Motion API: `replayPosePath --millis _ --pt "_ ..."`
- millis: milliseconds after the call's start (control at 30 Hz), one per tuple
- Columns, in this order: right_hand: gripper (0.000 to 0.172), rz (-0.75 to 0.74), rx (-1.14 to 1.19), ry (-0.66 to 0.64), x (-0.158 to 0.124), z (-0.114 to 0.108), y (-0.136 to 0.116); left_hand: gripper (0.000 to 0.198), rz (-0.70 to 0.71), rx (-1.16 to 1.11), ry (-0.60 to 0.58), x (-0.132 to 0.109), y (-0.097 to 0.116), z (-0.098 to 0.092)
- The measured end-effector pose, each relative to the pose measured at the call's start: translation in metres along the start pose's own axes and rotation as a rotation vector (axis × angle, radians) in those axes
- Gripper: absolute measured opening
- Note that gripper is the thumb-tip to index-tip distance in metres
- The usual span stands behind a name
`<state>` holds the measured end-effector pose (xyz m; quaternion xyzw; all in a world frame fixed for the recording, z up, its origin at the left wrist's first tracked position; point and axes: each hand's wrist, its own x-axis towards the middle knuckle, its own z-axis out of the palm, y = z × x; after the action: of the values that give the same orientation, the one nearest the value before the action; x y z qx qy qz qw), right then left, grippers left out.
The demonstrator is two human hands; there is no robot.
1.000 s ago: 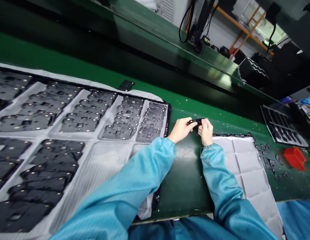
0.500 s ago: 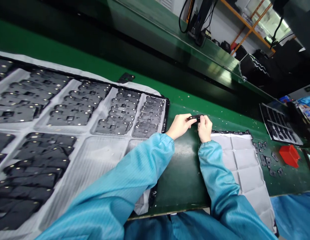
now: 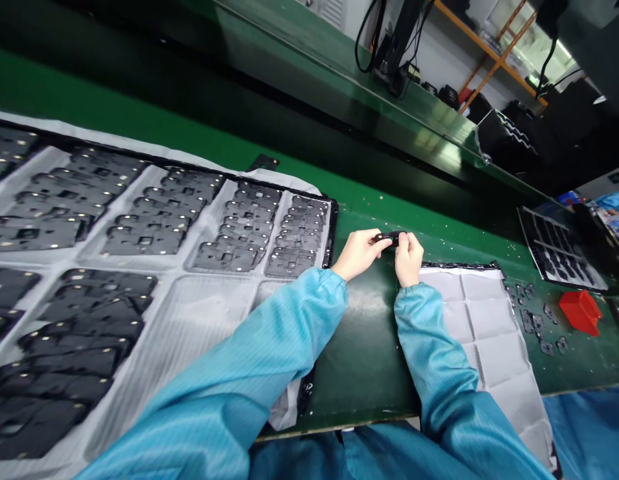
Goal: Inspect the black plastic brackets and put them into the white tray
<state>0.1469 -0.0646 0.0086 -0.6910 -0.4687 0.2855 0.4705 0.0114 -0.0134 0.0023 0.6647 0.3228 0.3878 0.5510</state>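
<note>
Between my two hands a small flat black plastic part (image 3: 388, 236) is held above the green bench. My left hand (image 3: 360, 251) pinches its left end between thumb and fingers. At its right end, my right hand (image 3: 408, 257) is closed with the thumb on top. The part is seen nearly edge-on, so its face is hidden. Left of my hands lies a large tray (image 3: 224, 283) lined with white sheet, its compartments holding rows of overlapping black plates (image 3: 239, 227). A smaller white-lined tray (image 3: 489, 327) lies beyond my right forearm.
One black plate (image 3: 264, 162) lies behind the large tray. To the right are loose black parts (image 3: 538, 323), a red bin (image 3: 580, 312) and another tray of black parts (image 3: 559, 250). A raised green ledge (image 3: 339, 100) runs along the back. Blue cloth shows at the right edge.
The black part has turned slightly between my fingers, and my right thumb has shifted a little. The view has moved slightly; the trays lie as before.
</note>
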Motion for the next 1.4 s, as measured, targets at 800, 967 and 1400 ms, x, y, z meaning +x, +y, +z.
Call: replayPosePath --millis 800,967,1400 --pt "0.031 -0.177 -0.285 0.221 0.009 0.001 0.017 0.037 0.037 0.097 0.056 -0.005 -0.008 0.006" --pt "0.030 -0.195 -0.291 0.206 0.008 0.004 0.019 0.034 0.014 0.057 0.059 -0.007 -0.008 0.005" --pt "0.024 -0.122 0.085 0.168 0.004 0.009 0.015 0.033 -0.022 -0.031 0.126 -0.006 -0.006 0.002"
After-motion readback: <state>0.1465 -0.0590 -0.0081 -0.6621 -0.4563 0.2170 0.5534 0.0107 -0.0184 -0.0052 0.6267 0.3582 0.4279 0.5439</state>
